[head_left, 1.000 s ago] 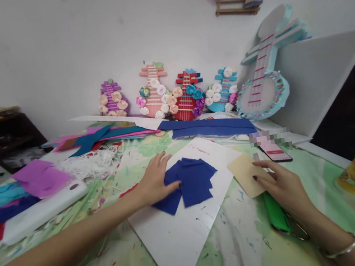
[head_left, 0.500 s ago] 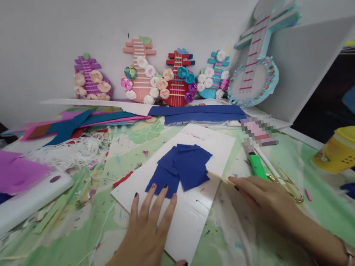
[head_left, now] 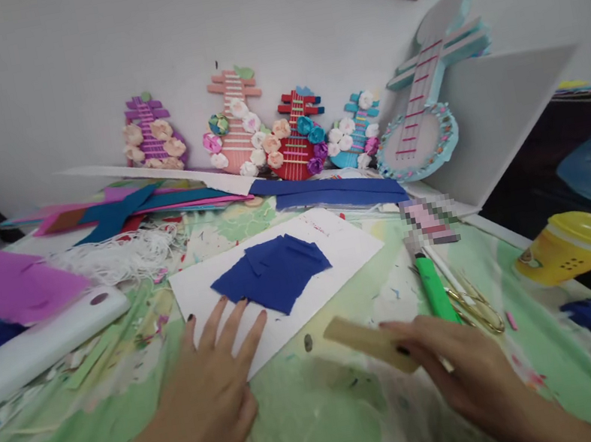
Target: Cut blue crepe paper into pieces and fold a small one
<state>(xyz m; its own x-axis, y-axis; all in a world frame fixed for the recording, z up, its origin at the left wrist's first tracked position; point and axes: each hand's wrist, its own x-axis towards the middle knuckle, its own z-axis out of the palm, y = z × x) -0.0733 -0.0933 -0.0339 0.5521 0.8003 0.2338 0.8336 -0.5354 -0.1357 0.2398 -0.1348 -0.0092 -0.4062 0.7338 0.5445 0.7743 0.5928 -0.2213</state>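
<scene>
Dark blue pieces (head_left: 276,274), looking like paper or thin foam, lie overlapped on a white sheet (head_left: 353,241). My left hand (head_left: 211,392) rests with fingers spread over the sheet's lower left part, its fingertips at the near edge of the blue pieces. A flat tan strip (head_left: 359,339), like thin wood or card, is pinched between the thumb and fingers of my right hand (head_left: 463,363). That hand is above the cloth, right of the sheet. Close by it lie a green-handled cutter (head_left: 434,284) and gold-coloured scissors (head_left: 477,311).
Small decorated guitars (head_left: 295,137) lean along the wall, with a larger pale-blue one (head_left: 418,108) at right. White string (head_left: 124,255), coloured sheets (head_left: 15,285) and a white glue gun-like long object (head_left: 44,349) lie left. A yellow-lidded cup (head_left: 577,244) stands right.
The white sheet has turned and shifted left with the blue pieces, my left hand moving left along with it. The strip in my right hand now shows its broad face, away from the blue pieces.
</scene>
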